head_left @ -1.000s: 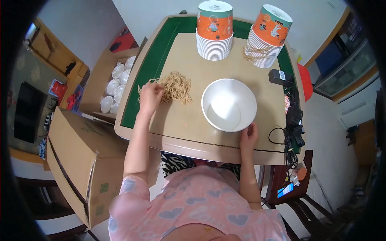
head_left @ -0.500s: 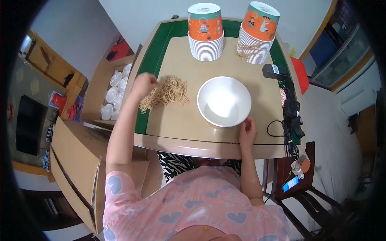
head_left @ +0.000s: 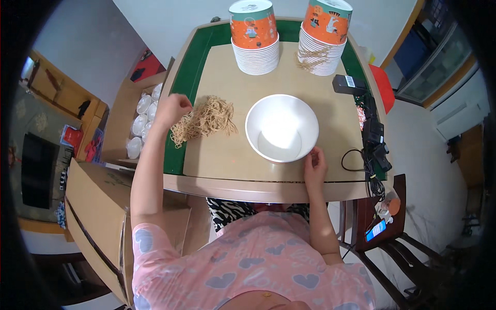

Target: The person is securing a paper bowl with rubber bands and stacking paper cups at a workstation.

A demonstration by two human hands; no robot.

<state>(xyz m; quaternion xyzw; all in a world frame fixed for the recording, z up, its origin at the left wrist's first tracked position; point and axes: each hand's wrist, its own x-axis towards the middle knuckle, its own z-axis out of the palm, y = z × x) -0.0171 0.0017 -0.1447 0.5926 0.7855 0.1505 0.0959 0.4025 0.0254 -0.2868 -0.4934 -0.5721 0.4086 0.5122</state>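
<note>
A large white paper bucket (head_left: pixel 281 137) stands mouth up on the table in front of me, with nothing visible inside. My right hand (head_left: pixel 315 168) is at its near right side, fingers curled in against the wall; whether they grip anything is hidden. Left of the bucket lies a loose heap of tan rubber bands (head_left: pixel 209 119). My left hand (head_left: pixel 173 109) is raised at the heap's left edge, its fingers closed together. Anything between those fingers is too small or hidden to make out.
Two upside-down stacks of paper buckets, a left one (head_left: pixel 257 54) and a right one (head_left: pixel 321 51), stand at the back; tan bands hang on the right one. Black adapters (head_left: pixel 373 132) and cables line the right edge. A carton of white cups (head_left: pixel 138 124) stands to the left.
The whole view has shifted slightly, so the table and buckets sit a little further left and up. Both hands keep nearly the same places and finger shapes.
</note>
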